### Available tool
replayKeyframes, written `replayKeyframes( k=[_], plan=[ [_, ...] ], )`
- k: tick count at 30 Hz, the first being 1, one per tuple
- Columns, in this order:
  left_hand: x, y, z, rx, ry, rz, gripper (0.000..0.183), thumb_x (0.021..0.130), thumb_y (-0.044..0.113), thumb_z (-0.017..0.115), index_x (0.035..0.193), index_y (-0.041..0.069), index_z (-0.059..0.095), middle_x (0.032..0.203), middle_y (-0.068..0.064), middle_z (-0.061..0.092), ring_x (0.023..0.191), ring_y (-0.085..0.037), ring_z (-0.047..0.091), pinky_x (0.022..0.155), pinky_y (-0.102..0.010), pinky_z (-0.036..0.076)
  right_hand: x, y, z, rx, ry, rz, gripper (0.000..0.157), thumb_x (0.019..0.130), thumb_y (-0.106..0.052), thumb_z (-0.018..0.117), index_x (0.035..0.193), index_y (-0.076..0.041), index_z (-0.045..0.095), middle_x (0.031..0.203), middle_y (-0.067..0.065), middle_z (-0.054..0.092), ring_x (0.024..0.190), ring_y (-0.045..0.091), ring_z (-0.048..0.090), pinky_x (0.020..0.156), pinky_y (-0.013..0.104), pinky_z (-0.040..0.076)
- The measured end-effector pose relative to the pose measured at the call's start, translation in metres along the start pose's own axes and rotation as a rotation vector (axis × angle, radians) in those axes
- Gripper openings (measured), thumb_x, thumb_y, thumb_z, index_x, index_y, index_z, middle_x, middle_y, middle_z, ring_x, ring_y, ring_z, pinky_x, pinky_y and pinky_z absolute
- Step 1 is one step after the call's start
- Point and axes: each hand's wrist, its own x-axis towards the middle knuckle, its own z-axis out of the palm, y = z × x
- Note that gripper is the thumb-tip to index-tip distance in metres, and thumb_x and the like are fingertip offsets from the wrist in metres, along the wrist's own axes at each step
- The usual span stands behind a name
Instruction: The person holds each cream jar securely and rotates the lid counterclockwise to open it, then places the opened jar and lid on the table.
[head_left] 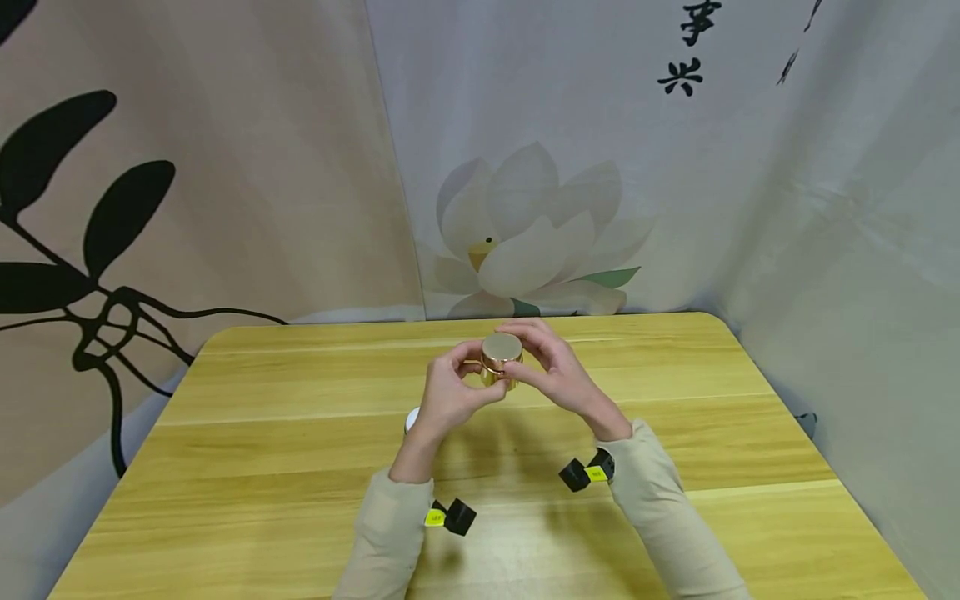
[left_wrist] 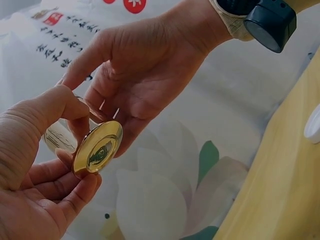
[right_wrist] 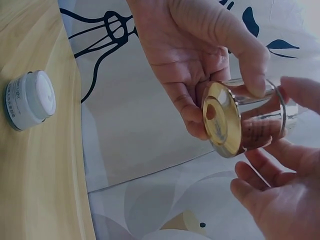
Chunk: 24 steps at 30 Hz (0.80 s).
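Note:
A shiny gold cosmetic jar (head_left: 501, 353) with a flat round lid is held up above the table between both hands. My left hand (head_left: 452, 395) grips its lower body with thumb and fingers. Around the lid end curl the thumb and fingers of my right hand (head_left: 553, 369). The left wrist view shows the jar's round gold base (left_wrist: 98, 146) facing the camera, close to the left fingertips. In the right wrist view the jar (right_wrist: 257, 117) lies sideways, its lid end partly hidden by the right fingers.
A white jar (right_wrist: 31, 100) with printed text stands on the wooden table (head_left: 300, 467); in the head view it is mostly hidden behind the left wrist. Printed curtains (head_left: 570, 100) with a lotus and black characters hang behind and beside the table.

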Motion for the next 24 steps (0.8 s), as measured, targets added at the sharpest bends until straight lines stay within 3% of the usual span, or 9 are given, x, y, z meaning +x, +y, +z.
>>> replayKeyframes(
  k=[3, 7, 13, 17, 24],
  plan=[
    [0.0001, 0.0001, -0.0001, -0.002, 0.001, -0.002, 0.037, 0.069, -0.012, 0.07, 0.105, -0.015, 0.061, 0.097, -0.027, 0.062, 0.089, -0.03, 0.057, 0.085, -0.055, 0.046, 0.0, 0.0017, -0.0003, -0.004, -0.015, -0.011, 0.047, 0.092, -0.016, 0.06, 0.131, 0.006, 0.047, 0.131, 0.02, 0.041, 0.12, 0.028, 0.043, 0.105, 0.034, 0.034],
    [0.0002, 0.0004, 0.0002, -0.007, 0.002, -0.029, 0.04, 0.068, -0.012, 0.07, 0.106, -0.015, 0.06, 0.101, -0.026, 0.062, 0.089, -0.029, 0.057, 0.086, -0.051, 0.048, 0.0005, 0.0022, 0.0013, 0.021, 0.0, 0.016, 0.054, 0.088, -0.015, 0.066, 0.132, 0.006, 0.042, 0.131, 0.019, 0.042, 0.122, 0.027, 0.041, 0.106, 0.035, 0.033],
    [0.0008, 0.0008, 0.0012, -0.02, -0.003, -0.048, 0.041, 0.067, -0.014, 0.068, 0.108, -0.016, 0.059, 0.104, -0.028, 0.061, 0.089, -0.03, 0.057, 0.086, -0.049, 0.048, 0.0009, 0.0021, 0.0024, 0.051, 0.018, 0.031, 0.042, 0.084, -0.009, 0.07, 0.116, 0.005, 0.048, 0.127, 0.02, 0.044, 0.117, 0.022, 0.043, 0.105, 0.038, 0.035],
    [0.0009, 0.0012, 0.0013, -0.017, -0.005, -0.047, 0.041, 0.068, -0.013, 0.069, 0.108, -0.016, 0.059, 0.104, -0.028, 0.061, 0.091, -0.036, 0.058, 0.086, -0.051, 0.047, 0.0004, 0.0021, -0.0001, 0.039, -0.005, 0.014, 0.039, 0.086, -0.005, 0.067, 0.12, 0.005, 0.051, 0.128, 0.02, 0.044, 0.116, 0.02, 0.044, 0.103, 0.034, 0.036],
    [0.0006, 0.0009, 0.0019, -0.017, -0.001, -0.036, 0.04, 0.068, -0.013, 0.07, 0.107, -0.016, 0.059, 0.103, -0.029, 0.061, 0.092, -0.038, 0.056, 0.087, -0.054, 0.046, -0.0002, 0.0026, -0.0024, 0.045, -0.053, 0.007, 0.063, 0.089, -0.029, 0.064, 0.135, 0.008, 0.04, 0.135, 0.021, 0.039, 0.12, 0.024, 0.042, 0.103, 0.031, 0.036]
  ],
)
